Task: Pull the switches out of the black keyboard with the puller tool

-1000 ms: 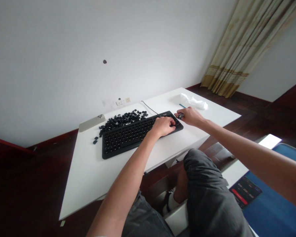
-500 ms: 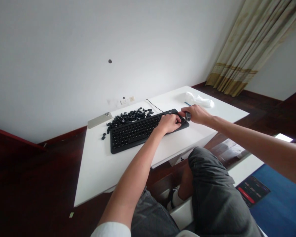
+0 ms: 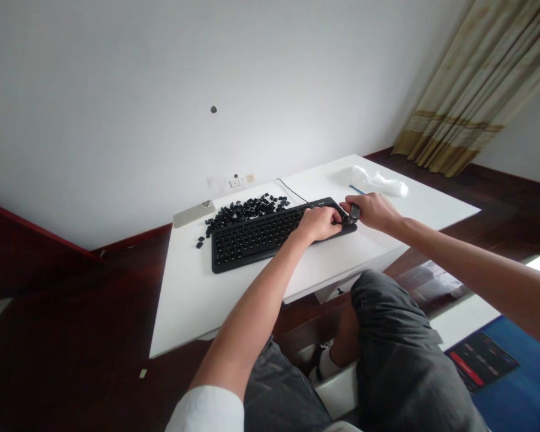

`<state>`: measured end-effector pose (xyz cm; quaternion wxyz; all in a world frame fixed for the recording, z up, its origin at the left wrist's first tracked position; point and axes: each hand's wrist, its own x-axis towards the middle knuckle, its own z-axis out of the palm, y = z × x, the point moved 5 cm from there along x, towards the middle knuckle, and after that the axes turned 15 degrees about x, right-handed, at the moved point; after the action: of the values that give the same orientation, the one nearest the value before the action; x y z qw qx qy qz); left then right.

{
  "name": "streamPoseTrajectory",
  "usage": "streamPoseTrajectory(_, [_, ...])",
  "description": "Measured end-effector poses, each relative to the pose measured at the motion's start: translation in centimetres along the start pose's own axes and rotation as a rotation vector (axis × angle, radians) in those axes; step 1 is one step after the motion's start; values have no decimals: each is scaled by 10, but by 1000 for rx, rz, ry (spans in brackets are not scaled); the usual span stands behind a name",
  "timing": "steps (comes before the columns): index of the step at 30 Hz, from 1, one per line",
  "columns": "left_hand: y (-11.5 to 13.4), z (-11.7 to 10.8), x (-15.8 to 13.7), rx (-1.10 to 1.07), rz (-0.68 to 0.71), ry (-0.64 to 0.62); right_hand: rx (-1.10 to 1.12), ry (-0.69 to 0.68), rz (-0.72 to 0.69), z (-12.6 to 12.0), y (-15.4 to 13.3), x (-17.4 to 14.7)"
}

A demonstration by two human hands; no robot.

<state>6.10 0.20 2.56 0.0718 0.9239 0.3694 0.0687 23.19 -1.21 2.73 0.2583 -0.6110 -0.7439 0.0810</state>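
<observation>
A black keyboard point(image 3: 252, 243) lies slanted on the white table point(image 3: 184, 300); many of its key positions look bare of caps. My left hand point(image 3: 319, 223) is on the right part of the keyboard, fingers curled and pressed down to hold it. Over the keyboard's right end, my right hand point(image 3: 375, 210) is closed around a small dark tool with a blocky grey end point(image 3: 354, 213). Its working tip is too small to make out. Loose black keycaps point(image 3: 247, 210) form a pile along the keyboard's far edge, with a few at the left.
A phone point(image 3: 193, 213) lies at the table's far left. Beyond my right hand are a crumpled clear plastic bag point(image 3: 380, 182) and a thin blue stick point(image 3: 357, 189). The keyboard cable point(image 3: 292, 190) runs toward the back edge. My knees are at the table's front edge.
The whole view has shifted, so the table and hands appear farther right. Both hands keep nearly the same place on the keyboard, and the dark tool in my right hand has turned slightly.
</observation>
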Motion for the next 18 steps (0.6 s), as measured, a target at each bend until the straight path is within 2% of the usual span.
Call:
streamPoseTrajectory(3, [5, 1, -1, 83, 7, 47, 6, 21, -8, -1, -8, -5])
streamPoseTrajectory(10, [10, 8, -3, 143, -4, 126, 244, 337, 100, 7, 10, -34])
streamPoseTrajectory(13, [11, 10, -3, 151, 9, 158, 234, 336, 91, 9, 10, -35])
streamPoseTrajectory(15, [10, 10, -2, 141, 19, 148, 220, 293, 63, 9, 6, -33])
streamPoseTrajectory(18, [10, 9, -2, 130, 12, 127, 216, 303, 76, 7, 3, -32])
